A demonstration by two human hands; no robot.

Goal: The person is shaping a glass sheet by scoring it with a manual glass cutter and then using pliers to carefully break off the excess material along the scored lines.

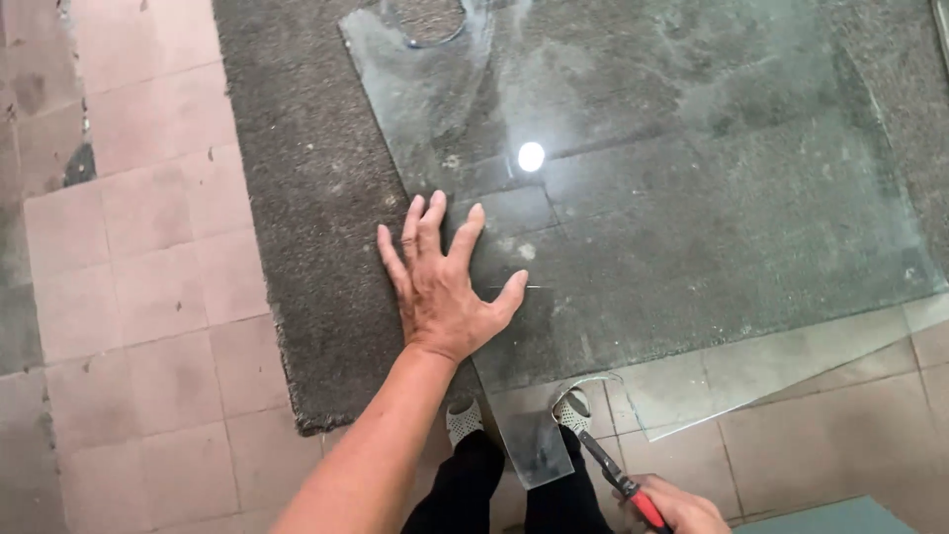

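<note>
We see the left hand (442, 287) in the middle of the frame, fingers spread wide and pressed flat on a big clear sheet of glass (692, 198), holding nothing. The glass lies on a dark grey fuzzy mat (306, 247) and fills the upper right of the frame. At the bottom right, the right hand (682, 509) squeezes red-handled metal pliers (608, 470) whose tip touches the glass's near edge, above the pink floor tiles (138, 297).

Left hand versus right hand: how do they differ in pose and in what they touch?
The left hand lies flat, fingers spread, on the glass sheet near its edge; the right hand is closed around red-handled pliers. The left hand shows whole; the right hand is cut off by the frame's bottom. Both are bare.
</note>
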